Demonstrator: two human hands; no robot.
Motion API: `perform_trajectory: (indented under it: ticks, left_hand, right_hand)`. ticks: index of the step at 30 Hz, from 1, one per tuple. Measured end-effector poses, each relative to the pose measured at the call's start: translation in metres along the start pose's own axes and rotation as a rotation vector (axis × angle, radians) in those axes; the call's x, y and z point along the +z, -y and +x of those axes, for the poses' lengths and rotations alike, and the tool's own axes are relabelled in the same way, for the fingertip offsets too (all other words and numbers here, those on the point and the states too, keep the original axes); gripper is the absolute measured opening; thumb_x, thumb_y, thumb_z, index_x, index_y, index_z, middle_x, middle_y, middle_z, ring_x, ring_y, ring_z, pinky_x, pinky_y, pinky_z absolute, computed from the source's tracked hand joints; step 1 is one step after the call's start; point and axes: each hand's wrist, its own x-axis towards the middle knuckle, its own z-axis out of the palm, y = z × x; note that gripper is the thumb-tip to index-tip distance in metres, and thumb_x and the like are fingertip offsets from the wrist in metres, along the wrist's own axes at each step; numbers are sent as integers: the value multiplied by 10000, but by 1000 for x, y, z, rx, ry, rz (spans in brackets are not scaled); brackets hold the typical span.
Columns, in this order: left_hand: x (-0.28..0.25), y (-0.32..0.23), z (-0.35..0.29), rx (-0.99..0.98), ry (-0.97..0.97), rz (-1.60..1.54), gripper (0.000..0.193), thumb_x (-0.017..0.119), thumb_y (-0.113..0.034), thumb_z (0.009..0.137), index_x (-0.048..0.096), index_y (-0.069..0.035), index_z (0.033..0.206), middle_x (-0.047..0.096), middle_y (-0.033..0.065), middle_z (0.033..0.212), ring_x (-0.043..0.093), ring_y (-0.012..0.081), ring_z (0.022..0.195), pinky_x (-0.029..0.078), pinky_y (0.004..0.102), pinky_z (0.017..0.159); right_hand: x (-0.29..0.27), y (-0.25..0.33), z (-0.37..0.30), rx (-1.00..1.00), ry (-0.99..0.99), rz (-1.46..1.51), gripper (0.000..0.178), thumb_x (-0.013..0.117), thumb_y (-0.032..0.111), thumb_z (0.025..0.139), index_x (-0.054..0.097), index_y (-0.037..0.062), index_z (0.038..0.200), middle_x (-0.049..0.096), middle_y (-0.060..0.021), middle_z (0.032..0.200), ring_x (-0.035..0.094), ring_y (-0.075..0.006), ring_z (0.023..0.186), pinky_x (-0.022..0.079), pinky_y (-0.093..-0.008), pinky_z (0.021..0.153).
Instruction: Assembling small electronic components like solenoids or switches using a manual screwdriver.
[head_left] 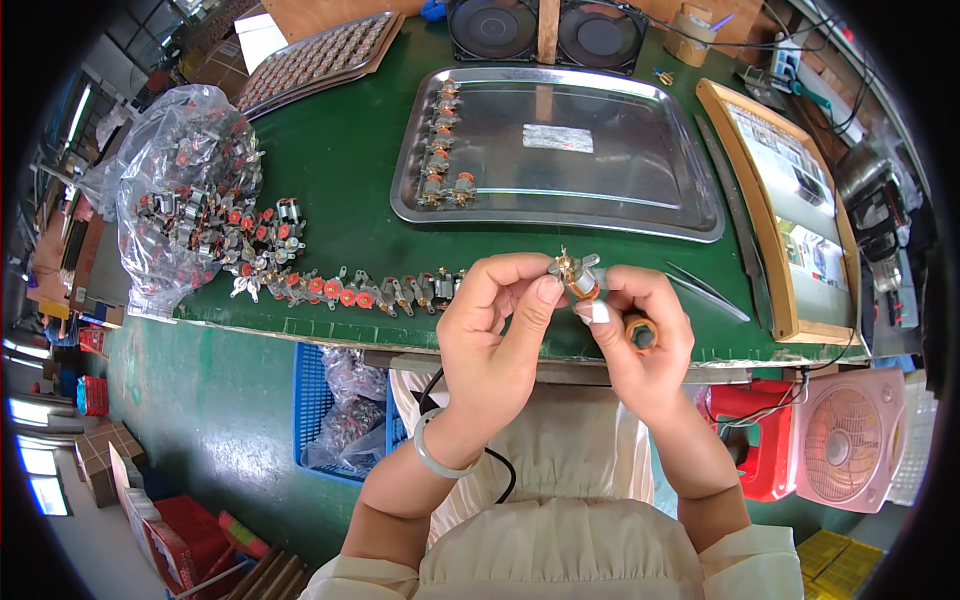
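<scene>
Over the table's near edge, my left hand [505, 325] pinches a small metal component [581, 275] between thumb and fingers. The component has a silvery body, pale metal tabs and a copper-orange ring. My right hand [650, 345] is curled against its right side, with the index fingertip slightly blurred. White material [592, 312] covers the tip of the right thumb. An amber ring-shaped roll [641, 333] with a dark centre sits within the curled right fingers. Similar components [340, 291] lie in a row left of my hands.
A metal tray [640, 130] carries a column of components at its left. Left stands a plastic bag [165, 150] spilling more. Behind are a filled tray [315, 60] and two black fans [600, 38]. Tweezers [708, 297] and a wooden frame [790, 210] lie right.
</scene>
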Motion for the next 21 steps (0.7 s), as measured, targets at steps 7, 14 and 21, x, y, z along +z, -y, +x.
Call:
perform_trajectory:
  ticks: [7,14,21]
  left_hand:
    - [-1,-2,1,-99,32,-115,175,528,-109,911,525,32,1015,631,101,918,621,157,833,518,290,761]
    - [-7,-2,7,-201,32,-211,192,492,-134,928,517,32,1021,629,120,924,638,210,861,534,337,786]
    - [-2,3,6,-279,5,-310,198,492,-132,927,508,29,1042,628,113,930,636,211,876,537,340,789]
  right_hand:
    - [-14,10,2,123,102,75,267,670,86,799,546,13,1024,514,-45,723,471,-101,617,400,-239,560]
    - [-63,10,5,30,147,-947,351,695,16,677,535,25,989,519,-118,823,561,-287,667,451,-369,560]
    - [-51,3,-7,-165,95,-511,284,709,27,711,527,4,929,560,-112,700,565,-238,558,457,-307,508]
